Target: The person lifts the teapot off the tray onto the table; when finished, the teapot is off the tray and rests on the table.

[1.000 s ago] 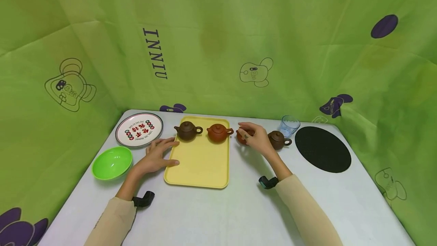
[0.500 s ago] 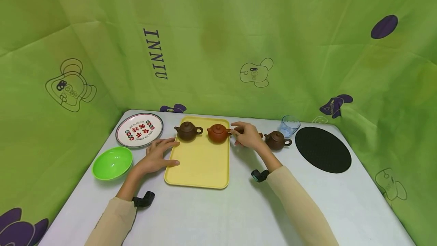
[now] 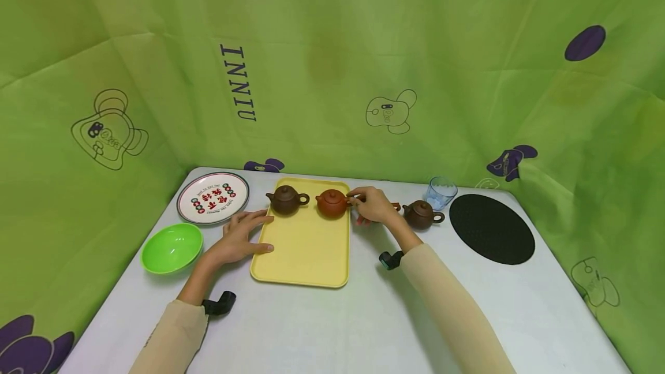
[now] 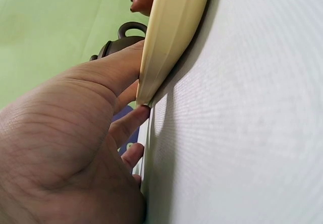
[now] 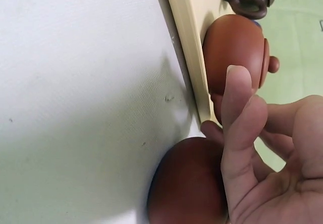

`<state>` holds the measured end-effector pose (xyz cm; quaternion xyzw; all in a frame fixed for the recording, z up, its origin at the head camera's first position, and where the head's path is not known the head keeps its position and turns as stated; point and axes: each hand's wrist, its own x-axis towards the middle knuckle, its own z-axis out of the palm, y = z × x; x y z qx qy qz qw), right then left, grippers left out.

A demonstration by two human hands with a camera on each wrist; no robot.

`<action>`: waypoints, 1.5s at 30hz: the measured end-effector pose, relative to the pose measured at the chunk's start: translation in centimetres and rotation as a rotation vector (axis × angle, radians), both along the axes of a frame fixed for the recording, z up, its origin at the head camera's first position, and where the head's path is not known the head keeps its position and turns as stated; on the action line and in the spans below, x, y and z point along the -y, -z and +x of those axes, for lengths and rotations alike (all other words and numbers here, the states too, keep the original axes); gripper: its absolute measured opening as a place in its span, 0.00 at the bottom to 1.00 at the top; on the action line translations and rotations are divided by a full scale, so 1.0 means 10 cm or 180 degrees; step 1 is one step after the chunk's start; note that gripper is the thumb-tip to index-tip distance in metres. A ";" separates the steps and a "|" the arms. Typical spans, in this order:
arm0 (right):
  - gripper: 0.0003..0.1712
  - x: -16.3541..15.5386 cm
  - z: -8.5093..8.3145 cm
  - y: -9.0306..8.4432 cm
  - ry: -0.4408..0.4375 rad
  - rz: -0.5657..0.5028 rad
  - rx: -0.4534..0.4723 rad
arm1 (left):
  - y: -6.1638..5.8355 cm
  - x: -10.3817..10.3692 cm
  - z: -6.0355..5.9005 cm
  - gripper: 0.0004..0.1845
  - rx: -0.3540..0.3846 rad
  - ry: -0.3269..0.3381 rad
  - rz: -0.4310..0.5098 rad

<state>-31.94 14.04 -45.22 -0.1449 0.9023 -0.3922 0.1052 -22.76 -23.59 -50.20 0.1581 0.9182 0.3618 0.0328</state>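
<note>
A yellow tray (image 3: pixel 306 253) lies mid-table, bearing a dark brown teapot (image 3: pixel 285 201) and an orange-red teapot (image 3: pixel 331 205) along its far end. My right hand (image 3: pixel 374 206) pinches the orange-red teapot's handle at the tray's right edge. Under that hand stands another reddish-brown teapot (image 5: pixel 186 183), mostly hidden in the head view. My left hand (image 3: pixel 239 240) is spread at the tray's left edge, thumb and forefinger touching the rim. Beyond the right wrist sits a second dark brown teapot (image 3: pixel 418 215) on the table.
A blue-tinted glass (image 3: pixel 441 194) stands behind the right dark teapot, with a round black mat (image 3: pixel 490 228) farther right. At the left are a white plate (image 3: pixel 213 198) with red lettering and a green bowl (image 3: pixel 171 249). Green cloth (image 3: pixel 312 74) hangs around the table.
My right hand has moved left from the reddish-brown teapot beside the tray to the orange-red teapot's handle. The left hand and the tray have stayed put.
</note>
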 end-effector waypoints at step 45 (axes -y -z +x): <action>0.15 0.03 0.13 -0.03 0.0109 -0.0393 -0.0126 | 0.00 0.00 0.00 0.41 -0.0042 0.0012 -0.0044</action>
